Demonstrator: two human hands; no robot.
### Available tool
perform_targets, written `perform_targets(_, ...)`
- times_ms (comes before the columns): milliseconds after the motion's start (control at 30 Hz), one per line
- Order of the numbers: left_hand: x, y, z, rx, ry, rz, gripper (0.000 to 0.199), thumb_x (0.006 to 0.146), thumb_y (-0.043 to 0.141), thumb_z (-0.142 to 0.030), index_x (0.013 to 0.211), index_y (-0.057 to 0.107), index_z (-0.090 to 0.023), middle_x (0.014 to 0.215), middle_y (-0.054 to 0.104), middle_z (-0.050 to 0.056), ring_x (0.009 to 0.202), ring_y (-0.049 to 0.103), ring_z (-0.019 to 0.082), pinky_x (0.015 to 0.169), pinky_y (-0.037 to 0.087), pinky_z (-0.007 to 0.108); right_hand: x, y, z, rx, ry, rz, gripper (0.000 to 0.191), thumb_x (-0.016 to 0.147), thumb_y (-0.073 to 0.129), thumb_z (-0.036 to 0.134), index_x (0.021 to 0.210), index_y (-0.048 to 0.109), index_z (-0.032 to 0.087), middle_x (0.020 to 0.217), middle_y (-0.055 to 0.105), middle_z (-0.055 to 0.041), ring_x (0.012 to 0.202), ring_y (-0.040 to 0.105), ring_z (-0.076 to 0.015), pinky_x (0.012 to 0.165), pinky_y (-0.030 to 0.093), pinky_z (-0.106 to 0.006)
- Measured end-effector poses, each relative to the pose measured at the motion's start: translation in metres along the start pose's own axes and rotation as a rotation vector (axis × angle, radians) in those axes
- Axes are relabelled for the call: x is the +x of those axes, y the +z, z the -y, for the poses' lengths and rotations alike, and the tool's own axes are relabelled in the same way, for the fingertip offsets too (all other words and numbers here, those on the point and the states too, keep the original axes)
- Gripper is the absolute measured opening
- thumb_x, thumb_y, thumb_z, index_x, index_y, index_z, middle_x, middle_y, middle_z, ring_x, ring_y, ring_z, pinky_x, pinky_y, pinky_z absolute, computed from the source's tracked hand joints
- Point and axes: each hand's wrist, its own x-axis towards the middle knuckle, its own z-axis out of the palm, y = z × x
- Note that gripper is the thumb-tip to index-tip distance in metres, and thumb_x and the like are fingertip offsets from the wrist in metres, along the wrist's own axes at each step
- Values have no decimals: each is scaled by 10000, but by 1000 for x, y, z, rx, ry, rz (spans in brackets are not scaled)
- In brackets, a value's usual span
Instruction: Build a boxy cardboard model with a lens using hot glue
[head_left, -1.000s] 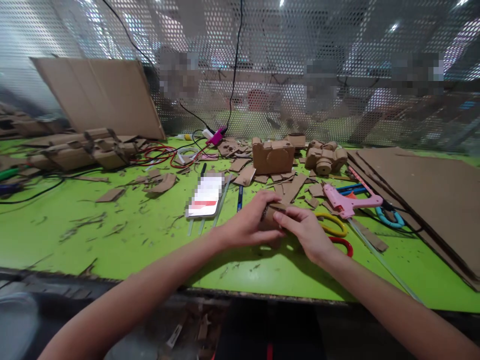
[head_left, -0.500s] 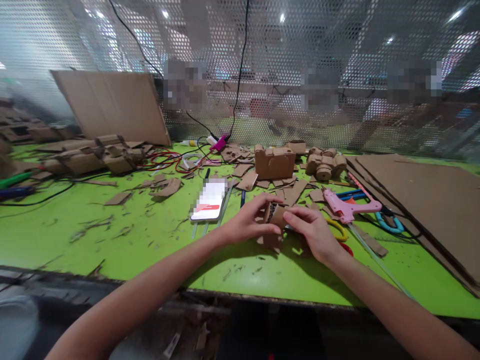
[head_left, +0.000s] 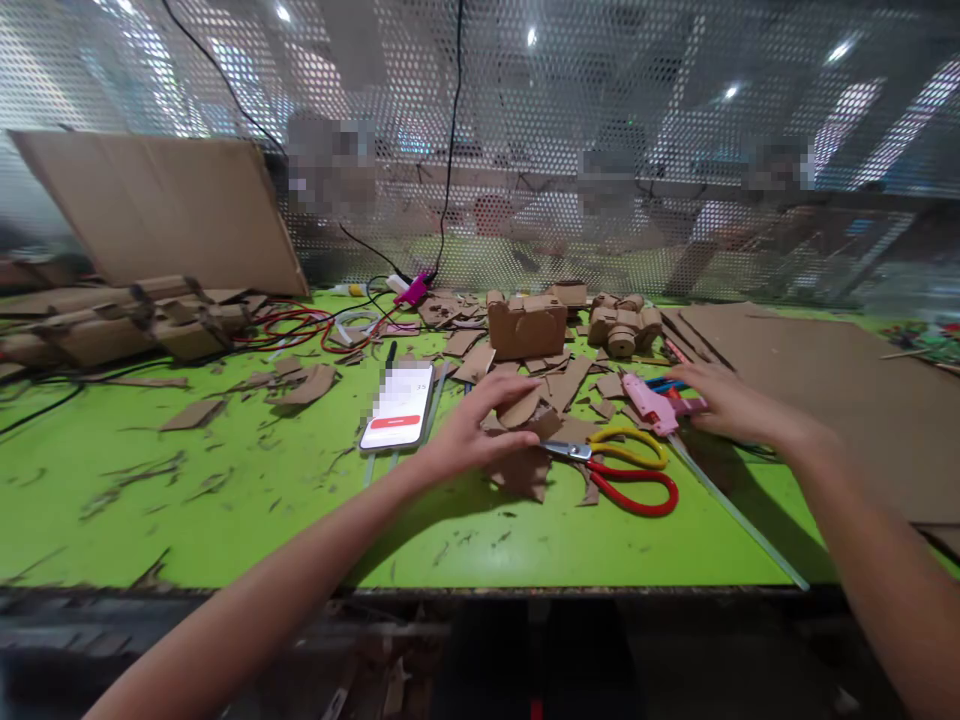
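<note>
My left hand (head_left: 480,425) grips a small curved piece of cardboard (head_left: 519,408) between thumb and fingers, just above loose scraps. Past its thumb lie scissors (head_left: 626,470) with one yellow and one red handle, the blade tips partly hidden. Off to the right, my right hand (head_left: 731,405) has its fingers around the handle of a pink glue gun (head_left: 652,405), which lies on the table. A long translucent glue stick (head_left: 739,510) trails from the back of the gun toward the table's front edge.
A phone (head_left: 397,405) with a lit screen lies left of my left hand. Cardboard cameras (head_left: 527,328) stand behind the scraps, with more at left. Large cardboard sheets (head_left: 817,390) cover the right side. Red cables (head_left: 300,325) and a perforated metal screen (head_left: 525,200) are at the back.
My right hand has let go of the cardboard piece and moved right to the glue gun's handle. My left hand keeps the piece. The scissors are now more exposed, and the view has turned slightly right.
</note>
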Motion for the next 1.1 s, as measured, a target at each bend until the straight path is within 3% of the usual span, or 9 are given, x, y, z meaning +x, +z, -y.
perform_targets(67,-1,0,-2,-72,-41,10,523,783,772,-400,1259,597,-272,1334,606,89,1303,532,279,1117,419,441,2,8,-14,-14,-36,167,509,689,633,178,1196,675,177,1264,680,-163,1186,618,-364,943,512,-476)
perform_targets(200,1,1,-1,-375,-236,-80,621,654,877,-427,1140,540,-238,1241,661,98,1115,655,268,897,559,376,8,21,-19,62,-104,197,395,759,572,264,1123,695,173,1217,694,-173,1094,655,-344,903,517,-465)
perform_targets(400,9,0,-5,-699,-260,-261,579,542,939,-455,949,618,-197,1143,709,70,913,699,195,758,567,279,15,6,-24,510,108,-174,453,642,694,475,1000,683,197,932,702,-100,774,631,-269,668,509,-365)
perform_targets(567,9,2,-16,-823,-344,-237,535,575,933,-401,997,671,-203,1074,736,56,882,699,161,780,546,256,16,-9,25,1005,181,-388,324,753,674,479,977,678,245,828,654,-16,470,308,-87,406,216,-244)
perform_targets(667,7,3,-19,-842,-412,-165,548,579,927,-418,992,631,-213,975,742,44,833,713,167,761,548,273,13,-7,65,1190,251,-315,297,659,798,454,774,664,215,597,527,28,459,327,-81,387,217,-224)
perform_targets(800,3,3,-16,-807,-343,-164,629,548,939,-423,1030,590,-219,1076,712,62,866,721,179,742,547,259,5,4,99,1325,286,-157,323,614,820,449,709,650,191,567,524,28,416,300,-58,362,212,-225)
perform_targets(900,1,0,-13,-713,-254,-172,618,591,912,-450,1072,591,-233,1344,609,103,879,724,187,725,552,270,0,11,109,1181,291,-300,282,678,785,441,694,647,196,531,516,23,419,370,-86,359,276,-233)
perform_targets(1000,-1,-5,-16,-466,-80,-63,559,610,907,-426,1064,639,-240,1531,456,108,1064,692,262,917,545,388,-3,15,114,959,181,-470,225,730,770,405,822,679,221,673,644,-26,554,562,-163,444,441,-269)
perform_targets(1100,-4,-4,-21,-115,110,25,576,619,912,-378,1118,659,-243,1538,448,123,1361,496,339,1139,391,483,-7,20,117,856,121,-437,196,789,730,407,876,682,238,747,689,-50,668,635,-209,559,526,-317)
